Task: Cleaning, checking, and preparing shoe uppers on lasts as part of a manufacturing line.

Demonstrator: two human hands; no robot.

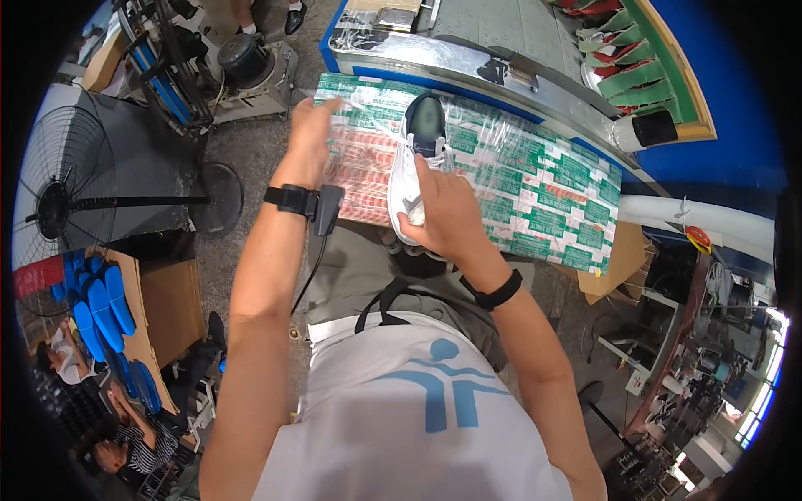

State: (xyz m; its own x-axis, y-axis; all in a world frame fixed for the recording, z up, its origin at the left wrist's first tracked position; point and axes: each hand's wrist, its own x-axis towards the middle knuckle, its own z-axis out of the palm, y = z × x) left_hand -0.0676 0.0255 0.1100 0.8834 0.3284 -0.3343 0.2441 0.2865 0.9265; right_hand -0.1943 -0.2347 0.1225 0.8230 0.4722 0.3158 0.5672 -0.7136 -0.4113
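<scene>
A white sneaker [403, 188] with a dark collar and a green-grey insole lies on a board [518, 209] covered with green, white and red printed tape under clear film. Its toe points toward me. Over the sneaker's lace and side area, my right hand [455, 213] is bent, its index finger reaching along the laces. Between thumb and fingers shows a small white wad [416, 215], too small to name more exactly. At the board's left edge is my left hand [311, 138], its fingers curled and mostly hidden. What it grips there does not show.
Beyond the board runs a metal-edged machine bed [468, 58], with a rack of red and green pieces [626, 63] at far right. A floor fan [58, 204] stands left, near a box of blue insoles [104, 305]. Another person [138, 434] sits lower left.
</scene>
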